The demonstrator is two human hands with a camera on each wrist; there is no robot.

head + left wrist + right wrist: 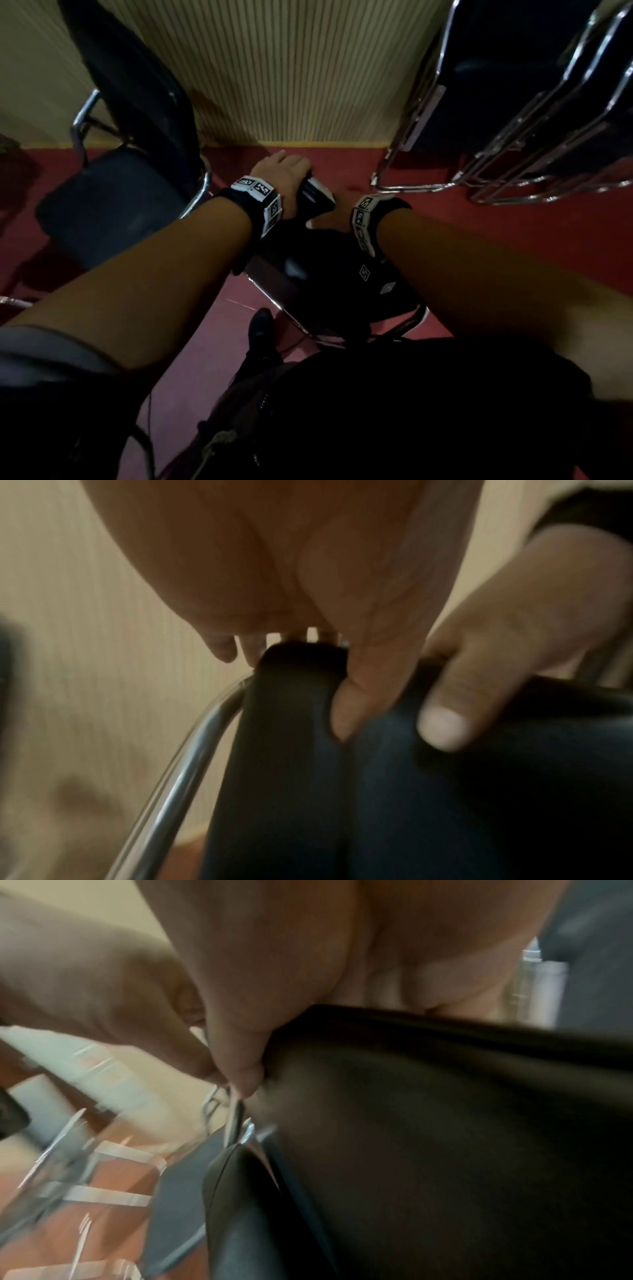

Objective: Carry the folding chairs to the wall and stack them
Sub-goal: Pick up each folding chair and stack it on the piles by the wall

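Observation:
A black padded chair (329, 274) with a chrome frame stands on the red carpet right in front of me. My left hand (284, 168) grips the top edge of its backrest (301, 696), with the fingers curled over the far side and the thumb on the near side. My right hand (329, 219) grips the same backrest (445, 1123) just beside it, thumb on the near face. At the right, a stack of like chairs (548, 120) leans close to the ribbed wall (291, 68). The wrist views are blurred.
Another black chair (109, 205) stands unfolded at the left near the wall. The chrome feet of the stack (428, 186) lie on the carpet at the right. Red carpet (496, 233) shows between the held chair and the stack. My shoe (260, 329) is below the chair.

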